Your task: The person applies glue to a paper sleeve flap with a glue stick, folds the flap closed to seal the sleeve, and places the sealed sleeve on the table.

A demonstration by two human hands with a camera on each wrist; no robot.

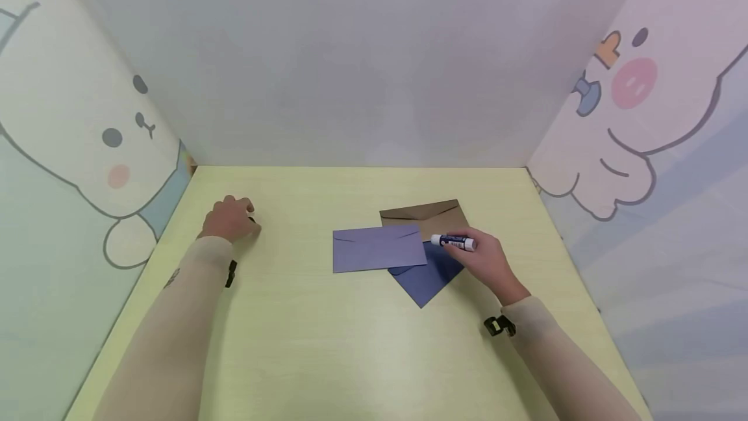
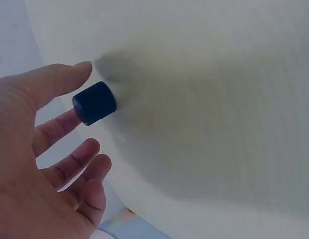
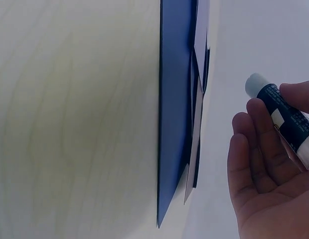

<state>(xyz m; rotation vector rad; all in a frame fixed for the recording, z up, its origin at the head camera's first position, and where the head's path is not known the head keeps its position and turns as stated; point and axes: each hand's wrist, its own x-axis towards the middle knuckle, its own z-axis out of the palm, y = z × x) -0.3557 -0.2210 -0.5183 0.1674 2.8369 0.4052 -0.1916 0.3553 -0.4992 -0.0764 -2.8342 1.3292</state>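
Over the envelopes, my right hand (image 1: 486, 264) holds an uncapped glue stick (image 1: 453, 242) with a dark label, thumb on one side and fingers on the other. Its white end points left. Below it lies a dark blue envelope (image 1: 429, 278), partly covered by a purple envelope (image 1: 376, 249). A brown envelope (image 1: 435, 216) lies behind them. At the table's left, my left hand (image 1: 226, 219) is beside a dark blue cap (image 2: 94, 103). The thumb stands apart from the cap in the left wrist view; the index fingertip is hidden behind it.
The light wooden table (image 1: 280, 343) meets a plain grey wall (image 1: 362, 70) at the back. Side walls with cartoon animals, a left panel (image 1: 64, 148) and a right panel (image 1: 672, 213), border it. A dark strap (image 1: 499, 325) is on the right wrist.
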